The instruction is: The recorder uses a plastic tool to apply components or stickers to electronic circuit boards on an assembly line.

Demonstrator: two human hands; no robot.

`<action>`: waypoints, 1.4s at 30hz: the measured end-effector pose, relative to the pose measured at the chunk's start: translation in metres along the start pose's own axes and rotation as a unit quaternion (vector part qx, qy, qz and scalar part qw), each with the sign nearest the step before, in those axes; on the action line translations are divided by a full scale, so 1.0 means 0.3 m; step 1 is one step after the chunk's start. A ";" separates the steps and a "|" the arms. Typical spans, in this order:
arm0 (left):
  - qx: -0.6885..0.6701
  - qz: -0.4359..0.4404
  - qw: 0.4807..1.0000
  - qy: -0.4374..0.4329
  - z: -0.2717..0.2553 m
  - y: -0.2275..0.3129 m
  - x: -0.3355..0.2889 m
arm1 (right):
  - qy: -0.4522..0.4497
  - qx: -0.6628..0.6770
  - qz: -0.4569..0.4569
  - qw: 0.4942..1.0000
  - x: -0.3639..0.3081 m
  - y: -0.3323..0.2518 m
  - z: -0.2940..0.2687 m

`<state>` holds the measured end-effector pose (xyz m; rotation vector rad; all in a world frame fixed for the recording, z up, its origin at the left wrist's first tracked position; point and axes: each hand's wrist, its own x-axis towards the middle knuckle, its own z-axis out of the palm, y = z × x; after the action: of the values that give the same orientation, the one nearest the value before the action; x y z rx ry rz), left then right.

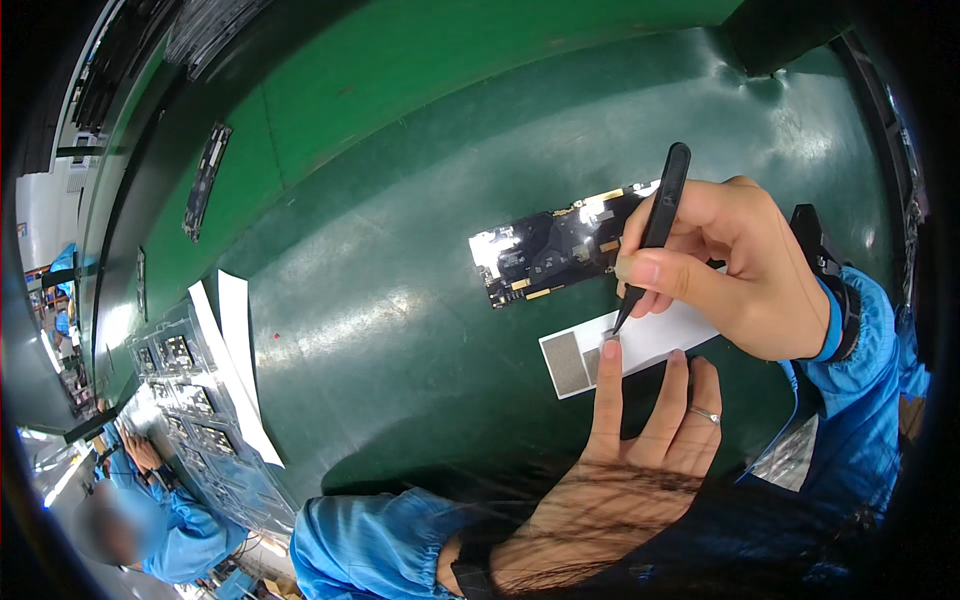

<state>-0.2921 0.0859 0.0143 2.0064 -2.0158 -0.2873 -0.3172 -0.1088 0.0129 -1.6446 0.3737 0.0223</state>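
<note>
My right hand is closed around black tweezers, tips pointing down. The tips touch or hover just over a white backing strip bearing grey rectangular pads. Stretched fingers of my left hand lie on the strip. Its index fingertip presses beside the tweezer tips, at the edge of a grey pad. Behind the strip lies a black circuit board with gold and silvery parts; my right hand covers its right end.
At the left stands a clear tray holding several small circuit boards, with white paper strips beside it. Another dark board lies on the green surface at upper left. A co-worker in a blue sleeve sits at lower left.
</note>
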 end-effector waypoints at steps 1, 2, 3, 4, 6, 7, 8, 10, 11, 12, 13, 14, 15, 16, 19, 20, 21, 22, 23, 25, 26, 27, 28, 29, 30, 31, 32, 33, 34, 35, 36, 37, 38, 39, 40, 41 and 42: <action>-0.001 0.001 1.000 0.001 -0.001 -0.001 0.000 | 0.001 -0.001 0.001 1.000 0.000 0.000 0.001; -0.005 0.003 1.000 0.002 -0.006 -0.003 0.000 | 0.006 0.004 -0.001 1.000 -0.001 -0.001 0.002; -0.007 0.005 1.000 0.004 -0.013 -0.004 0.001 | 0.010 0.008 -0.003 1.000 -0.001 -0.006 0.001; -0.009 0.006 1.000 0.004 -0.010 -0.009 0.002 | 0.011 0.008 -0.001 1.000 0.000 -0.007 -0.003; 0.003 0.017 1.000 -0.003 -0.011 -0.018 0.007 | 0.046 0.041 0.036 0.997 0.005 -0.022 -0.020; 0.002 0.019 1.000 -0.001 -0.015 -0.020 0.010 | 0.072 0.039 0.003 0.997 0.008 -0.015 -0.025; -0.018 0.020 1.000 -0.006 -0.024 -0.021 0.016 | 0.091 0.019 -0.027 0.995 0.019 -0.008 -0.049; -0.033 0.020 0.999 -0.013 -0.049 -0.026 0.028 | 0.108 -0.036 -0.078 0.990 0.058 0.007 -0.116; -0.041 0.023 0.999 -0.013 -0.064 -0.029 0.037 | 0.108 -0.046 -0.071 0.990 0.069 0.012 -0.152; -0.045 0.024 0.999 -0.013 -0.078 -0.036 0.042 | 0.121 -0.047 -0.070 0.989 0.084 0.016 -0.160; -0.041 0.025 0.999 -0.013 -0.077 -0.048 0.057 | 0.117 -0.045 -0.072 0.990 0.099 0.026 -0.171; -0.043 -0.019 0.999 0.009 -0.062 -0.067 0.083 | 0.113 -0.044 -0.070 0.990 0.107 0.040 -0.180; -0.046 -0.062 0.997 0.031 -0.045 -0.085 0.104 | 0.115 -0.045 -0.069 0.990 0.107 0.049 -0.182; -0.041 -0.063 0.997 0.031 -0.043 -0.099 0.116 | 0.099 -0.031 -0.075 0.992 0.109 0.046 -0.181; 0.003 -0.127 0.992 0.002 -0.021 -0.126 0.126 | 0.075 -0.020 -0.075 0.994 0.113 0.037 -0.191; -0.002 -0.122 0.992 0.003 -0.012 -0.127 0.127 | 0.070 -0.025 -0.064 0.995 0.110 0.039 -0.198; 0.014 -0.116 0.993 -0.010 -0.003 -0.128 0.127 | 0.073 -0.028 -0.059 0.995 0.106 0.047 -0.202; 0.030 -0.109 0.993 -0.024 0.007 -0.130 0.128 | 0.071 -0.026 -0.054 0.996 0.104 0.057 -0.205; 0.036 -0.112 0.993 -0.024 -0.007 -0.128 0.123 | 0.062 -0.019 -0.061 0.996 0.109 0.047 -0.199; 0.049 -0.115 0.992 -0.028 -0.019 -0.128 0.120 | 0.065 -0.019 -0.067 0.995 0.116 0.039 -0.194; 0.047 -0.113 0.992 -0.027 -0.019 -0.130 0.120 | 0.069 -0.023 -0.068 0.995 0.117 0.041 -0.193; 0.045 -0.115 0.992 -0.029 -0.019 -0.131 0.119 | 0.070 -0.023 -0.067 0.995 0.120 0.040 -0.194; 0.042 -0.115 0.992 -0.032 -0.016 -0.131 0.122 | 0.064 -0.033 -0.054 0.996 0.120 0.043 -0.200; 0.040 -0.113 0.992 -0.032 -0.014 -0.131 0.126 | 0.058 -0.042 -0.042 0.997 0.119 0.044 -0.204; 0.041 -0.113 0.992 -0.036 -0.014 -0.131 0.130 | 0.060 -0.042 -0.040 0.997 0.118 0.046 -0.206; 0.045 -0.114 0.992 -0.040 -0.017 -0.130 0.130 | 0.059 -0.042 -0.037 0.997 0.117 0.043 -0.205; 0.046 -0.114 0.992 -0.041 -0.019 -0.130 0.131 | 0.058 -0.042 -0.034 0.997 0.117 0.042 -0.204; 0.050 -0.114 0.991 -0.041 -0.022 -0.130 0.131 | 0.059 -0.042 -0.034 0.997 0.118 0.043 -0.204; 0.053 -0.115 0.991 -0.041 -0.022 -0.131 0.132 | 0.057 -0.043 -0.040 0.997 0.120 0.047 -0.203; 0.052 -0.114 0.991 -0.041 -0.022 -0.131 0.133 | 0.056 -0.045 -0.045 0.996 0.121 0.048 -0.203; 0.052 -0.114 0.991 -0.041 -0.023 -0.131 0.135 | 0.057 -0.045 -0.045 0.996 0.122 0.046 -0.204; 0.052 -0.114 0.991 -0.041 -0.023 -0.131 0.135 | 0.056 -0.045 -0.045 0.996 0.122 0.045 -0.201; 0.052 -0.113 0.991 -0.041 -0.021 -0.131 0.133 | 0.056 -0.045 -0.046 0.996 0.123 0.043 -0.200; 0.054 -0.114 0.991 -0.033 -0.019 -0.132 0.131 | 0.057 -0.044 -0.046 0.996 0.123 0.042 -0.199; 0.057 -0.115 0.991 -0.024 -0.014 -0.132 0.130 | 0.054 -0.044 -0.049 0.996 0.125 0.045 -0.198; 0.056 -0.114 0.992 -0.025 -0.012 -0.132 0.132 | 0.051 -0.043 -0.053 0.996 0.125 0.047 -0.198; 0.050 -0.122 0.991 -0.006 -0.011 -0.133 0.137 | 0.053 -0.043 -0.052 0.996 0.125 0.047 -0.197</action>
<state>-0.2532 0.0446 0.0065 2.3229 -1.8244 -0.2539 -0.2975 -0.1756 -0.0027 -1.7525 0.3704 -0.1291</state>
